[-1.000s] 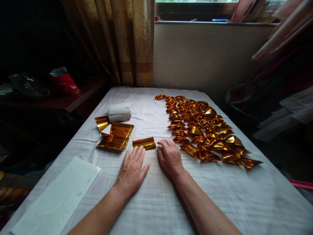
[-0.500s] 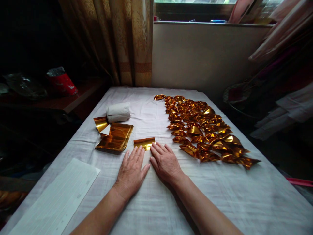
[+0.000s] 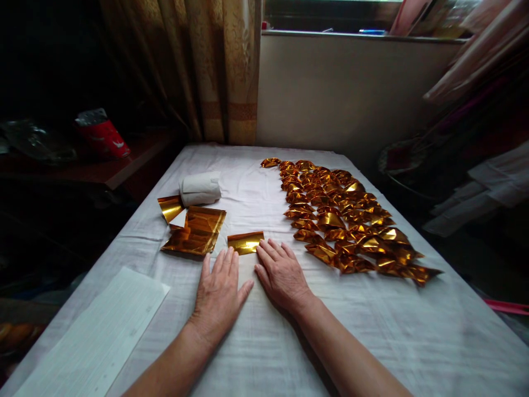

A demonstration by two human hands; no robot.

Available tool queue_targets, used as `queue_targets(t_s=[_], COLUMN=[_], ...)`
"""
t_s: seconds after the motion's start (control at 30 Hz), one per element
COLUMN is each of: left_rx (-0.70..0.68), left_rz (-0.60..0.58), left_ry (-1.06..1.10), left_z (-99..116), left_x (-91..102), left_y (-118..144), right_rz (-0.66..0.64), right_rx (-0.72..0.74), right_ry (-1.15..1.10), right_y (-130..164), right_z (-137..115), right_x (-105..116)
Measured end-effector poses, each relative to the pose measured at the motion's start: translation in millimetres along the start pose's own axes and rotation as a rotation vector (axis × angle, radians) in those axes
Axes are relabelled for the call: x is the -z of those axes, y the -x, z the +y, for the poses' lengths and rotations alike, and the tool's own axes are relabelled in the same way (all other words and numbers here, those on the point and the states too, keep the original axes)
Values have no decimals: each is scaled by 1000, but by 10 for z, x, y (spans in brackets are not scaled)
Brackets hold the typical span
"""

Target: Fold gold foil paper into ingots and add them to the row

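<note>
Gold foil, one small folded sheet (image 3: 245,242), lies on the white cloth of the surface (image 3: 289,342) just beyond both hands. The left hand (image 3: 218,298) rests flat on the cloth, fingers spread and holding nothing, its fingertips just short of the sheet's near edge. The right hand (image 3: 282,275) lies flat beside it, equally empty, its fingertips at the sheet's right corner; whether they actually touch the foil I cannot tell.

A few things look likely to go wrong. The foil seems thin and slippery, so a flat push from either hand could slide it across the cloth instead of creasing it. A careless sweep of the right forearm could scatter the near rows of folded gold pieces (image 3: 347,220), which lie spread to the right, close to that hand. The loose stack of gold sheets (image 3: 194,234) to the left has a curled leaf on its far side, and a draught or a brushing sleeve could lift one off.

White wrinkled cloth covers the whole surface. A roll of white paper (image 3: 200,189) lies beyond the stack, and a lined white sheet (image 3: 99,336) sits at the near left corner. Behind stands a pale wall under a window sill, with patterned curtains (image 3: 215,71) to the left. A red packet (image 3: 102,136) rests on a dark side shelf, and dim clutter fills the right side of the room.
</note>
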State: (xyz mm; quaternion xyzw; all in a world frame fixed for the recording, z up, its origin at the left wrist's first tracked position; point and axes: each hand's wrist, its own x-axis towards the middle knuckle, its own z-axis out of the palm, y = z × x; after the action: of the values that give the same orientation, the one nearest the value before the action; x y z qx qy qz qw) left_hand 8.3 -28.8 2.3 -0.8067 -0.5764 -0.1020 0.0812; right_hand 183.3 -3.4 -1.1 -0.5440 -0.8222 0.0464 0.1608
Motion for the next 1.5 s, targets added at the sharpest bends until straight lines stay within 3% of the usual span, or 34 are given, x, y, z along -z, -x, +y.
queue_targets(t_s=[0.17,0.37,0.47,0.9,1.5], left_rx=[-29,-49,-34,-42,-37], left_rz=[14,17,5,-7,6], left_ry=[4,19,20,39,38], left_z=[-18,-8,-1,-36,-30], left_x=[-56,-67,-44,-44,-36], left_y=[-9,-27,-30,-27,-11], right_rz=[9,-83,-69,218,150], right_rx=[35,145,86,-126,-237], right_ry=[-6,-55,-33,37,16], right_y=[-14,-39,-26,-16,-98], right_z=[-3,-32,-22,188,170], right_x=[-4,7,4,-109,-109])
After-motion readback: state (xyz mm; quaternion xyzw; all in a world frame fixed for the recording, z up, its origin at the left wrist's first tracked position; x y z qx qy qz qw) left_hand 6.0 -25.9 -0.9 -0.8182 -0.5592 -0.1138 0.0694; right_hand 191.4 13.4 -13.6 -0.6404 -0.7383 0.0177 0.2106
